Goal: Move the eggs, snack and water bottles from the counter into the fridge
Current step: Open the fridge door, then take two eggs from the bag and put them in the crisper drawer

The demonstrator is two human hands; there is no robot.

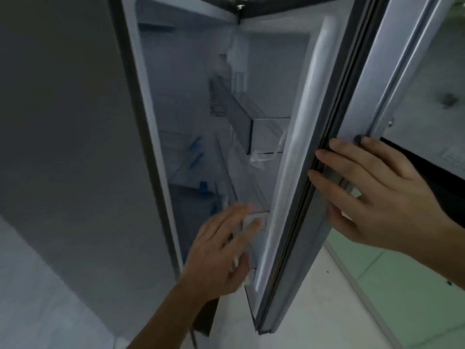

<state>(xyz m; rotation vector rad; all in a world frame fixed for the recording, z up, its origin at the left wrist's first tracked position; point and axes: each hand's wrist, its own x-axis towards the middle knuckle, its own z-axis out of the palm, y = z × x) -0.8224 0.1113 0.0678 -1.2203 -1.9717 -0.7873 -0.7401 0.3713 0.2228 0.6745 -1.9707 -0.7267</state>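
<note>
The fridge door [299, 152] stands partly open, showing a narrow slice of the dim interior. My right hand [372, 192] grips the door's outer edge, fingers wrapped over the dark seal. My left hand [221, 250] is spread with fingers apart in front of the lower door shelf [256, 222], holding nothing. A clear water bottle [222, 69] stands on an upper door shelf [241, 109]. Eggs and snack are not in view.
The grey fridge side wall [75, 137] fills the left. Glass shelves with blue clips [193, 152] show inside. A pale floor [314, 311] lies below, and green tiles [402, 285] at the right.
</note>
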